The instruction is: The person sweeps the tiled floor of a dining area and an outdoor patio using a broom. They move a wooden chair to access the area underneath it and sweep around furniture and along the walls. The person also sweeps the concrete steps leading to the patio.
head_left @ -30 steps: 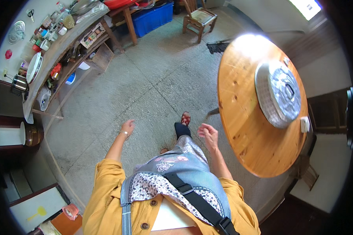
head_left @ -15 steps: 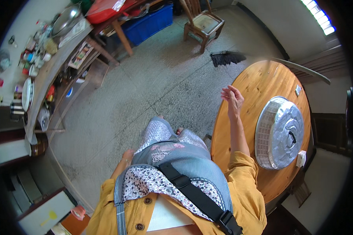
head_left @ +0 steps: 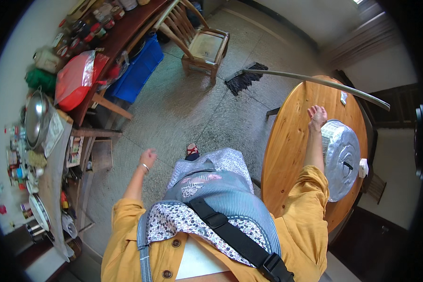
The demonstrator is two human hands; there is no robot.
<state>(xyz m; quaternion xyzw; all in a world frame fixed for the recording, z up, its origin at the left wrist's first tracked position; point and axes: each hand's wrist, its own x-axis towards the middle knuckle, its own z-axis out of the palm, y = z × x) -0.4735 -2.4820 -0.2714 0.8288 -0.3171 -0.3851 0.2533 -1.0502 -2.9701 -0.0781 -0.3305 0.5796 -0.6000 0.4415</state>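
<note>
My right hand (head_left: pixel 317 116) is raised over the round wooden table (head_left: pixel 286 155), fingers loosely bent and apart, with nothing in them. Just beside it on the table sits a large, silvery dome-shaped food cover (head_left: pixel 336 176) with a dark handle on top; my forearm hides part of its near side. My left hand (head_left: pixel 148 157) hangs out over the floor with a bracelet at the wrist, fingers slightly curled and empty. Beyond the table's far edge stands a broom (head_left: pixel 245 78) with black bristles on the floor, its long pole slanting across the table's far end.
A wooden chair (head_left: pixel 204 47) stands ahead, next to a blue plastic crate (head_left: pixel 138 70) under a dark red table. A red plastic bag (head_left: pixel 75 77) and several jars lie on that table. Along the left runs a cluttered shelf with a metal bowl (head_left: pixel 36 117).
My view has turned and moved forward, bringing the chair and left tables nearer. My left hand has swung forward into fuller view; my right hand has moved rightward, closer to the cover.
</note>
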